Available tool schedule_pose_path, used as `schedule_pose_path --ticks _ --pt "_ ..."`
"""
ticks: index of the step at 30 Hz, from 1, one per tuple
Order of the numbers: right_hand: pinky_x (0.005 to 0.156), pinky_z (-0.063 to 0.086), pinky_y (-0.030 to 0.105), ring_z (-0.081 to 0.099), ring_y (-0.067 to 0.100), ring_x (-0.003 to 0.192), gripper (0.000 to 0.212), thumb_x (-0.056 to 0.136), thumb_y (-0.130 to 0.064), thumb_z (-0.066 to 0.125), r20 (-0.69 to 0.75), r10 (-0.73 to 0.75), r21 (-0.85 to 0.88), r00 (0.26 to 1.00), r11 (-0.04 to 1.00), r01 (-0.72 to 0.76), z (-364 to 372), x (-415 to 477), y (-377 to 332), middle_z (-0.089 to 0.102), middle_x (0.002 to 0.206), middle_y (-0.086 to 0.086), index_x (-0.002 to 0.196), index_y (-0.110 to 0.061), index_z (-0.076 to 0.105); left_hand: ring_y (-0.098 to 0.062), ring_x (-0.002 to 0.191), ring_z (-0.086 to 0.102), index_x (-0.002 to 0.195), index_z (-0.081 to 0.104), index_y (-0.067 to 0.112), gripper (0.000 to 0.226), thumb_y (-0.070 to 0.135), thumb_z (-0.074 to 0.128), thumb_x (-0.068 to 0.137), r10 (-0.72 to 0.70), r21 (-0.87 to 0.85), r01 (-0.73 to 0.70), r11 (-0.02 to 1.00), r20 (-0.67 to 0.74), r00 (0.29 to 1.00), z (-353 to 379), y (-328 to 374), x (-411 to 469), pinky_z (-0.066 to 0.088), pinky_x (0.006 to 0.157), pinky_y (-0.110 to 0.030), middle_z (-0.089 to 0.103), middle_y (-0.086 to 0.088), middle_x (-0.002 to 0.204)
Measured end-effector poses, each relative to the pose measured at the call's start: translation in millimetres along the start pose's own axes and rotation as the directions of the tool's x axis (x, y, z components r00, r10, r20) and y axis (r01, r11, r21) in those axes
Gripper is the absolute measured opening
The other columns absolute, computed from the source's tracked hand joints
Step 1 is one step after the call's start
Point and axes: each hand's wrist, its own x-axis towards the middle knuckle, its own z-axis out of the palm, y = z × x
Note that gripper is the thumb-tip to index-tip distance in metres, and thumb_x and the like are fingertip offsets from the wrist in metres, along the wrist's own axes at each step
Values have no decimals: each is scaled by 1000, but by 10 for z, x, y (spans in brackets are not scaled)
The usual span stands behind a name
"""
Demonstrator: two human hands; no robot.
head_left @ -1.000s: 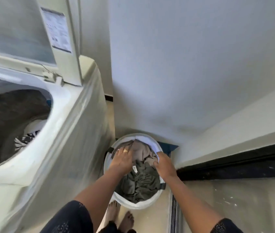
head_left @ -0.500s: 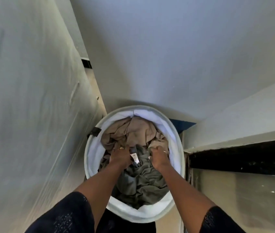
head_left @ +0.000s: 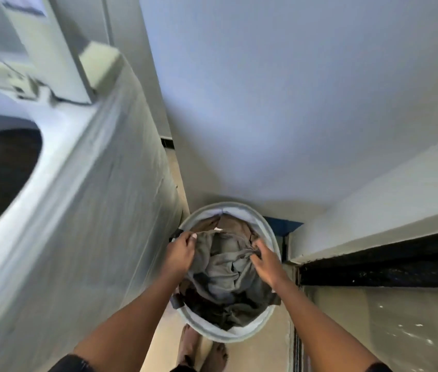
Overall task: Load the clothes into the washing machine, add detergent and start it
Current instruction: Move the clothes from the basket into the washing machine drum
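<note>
Clothes (head_left: 228,280) are heaped in a round white laundry basket (head_left: 242,335), which stands on the floor just beside the right flank of a top-loading washing machine (head_left: 99,210). The uppermost piece, a grey garment (head_left: 223,264), is held by both hands above the heap. Its left edge is pinched by the left hand (head_left: 180,253), with the thumb laid over the hem and the fingers (head_left: 185,236) curled beneath it. A bunched fold on its right side is gripped by the right hand (head_left: 268,264), whose fingers (head_left: 259,247) are curled tightly into the cloth. The grey fabric is stretched between the two grips and sags into the basket. A tan garment (head_left: 235,224) is seen behind it, against the far rim. The machine's lid (head_left: 51,55) is raised and the dark drum opening (head_left: 0,178) is exposed. Bare feet (head_left: 189,345) are seen below the basket.
</note>
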Motion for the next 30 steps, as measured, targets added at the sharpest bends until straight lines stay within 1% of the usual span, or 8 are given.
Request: schedule_pose_path --ticks 4,8,12,15,18,23,27,30 --pt "75 46 34 61 32 98 28 97 -16 45 -71 -14 94 997 995 21 -478 -365 -407 61 117 7 125 -22 47 -35 92 61 92 57 18 29 42 41 96 101 -21 -103 994 -100 990 -563 528 -281 44 70 -37 67 -15 93" --pt "79 45 29 59 22 102 41 92 -16 58 -58 -17 123 998 992 24 -941 -723 -895 60 114 2 132 -16 47 -31 86 62 95 57 16 31 42 39 97 191 -84 -213 973 -222 956 -1132 1106 -619 50 74 -42 67 -15 88" --pt "74 41 24 61 25 104 41 74 -4 66 -57 -106 -79 993 992 101 -1448 -1006 -1484 65 109 9 115 -9 60 -25 83 62 96 57 24 25 42 39 97 320 -94 -371 924 -343 883 -1732 1635 -951 47 69 -36 67 -5 84" --pt "58 36 24 60 22 82 14 73 -5 67 11 -138 -283 990 949 136 -1867 -1254 -2090 61 83 15 86 -2 63 -27 83 62 91 54 28 21 41 39 96 402 -1 -437 899 -389 829 -2181 1916 -1150 38 63 -31 65 -3 81" --pt "54 29 28 51 19 74 14 74 -9 69 -33 -240 -336 970 917 216 -2179 -1546 -2713 54 77 14 76 1 58 -33 92 62 95 56 23 21 37 41 96 426 53 -453 890 -453 783 -2558 2086 -1252 37 67 -31 69 -11 94" --pt "59 34 27 54 20 81 9 80 -11 68 -83 -463 -272 883 863 427 -2363 -2064 -3634 61 86 16 75 -6 63 -36 94 60 92 56 18 22 31 40 98 415 -26 -518 855 -565 713 -3105 2367 -1422 34 69 -31 67 -18 95" --pt "64 40 27 55 21 81 7 79 -8 68 -188 -611 -130 769 792 597 -2313 -2398 -4398 61 88 9 85 -11 64 -38 93 59 103 55 11 25 30 38 99 468 -24 -618 786 -630 619 -3551 2657 -1587 32 68 -32 66 -23 96" --pt "60 40 24 57 21 81 15 74 -9 71 -257 -701 -180 665 711 680 -2259 -2607 -5016 62 86 8 88 -8 66 -36 90 61 106 54 15 22 30 39 99 551 30 -707 707 -650 523 -3991 2838 -1720 34 67 -31 67 -20 95"
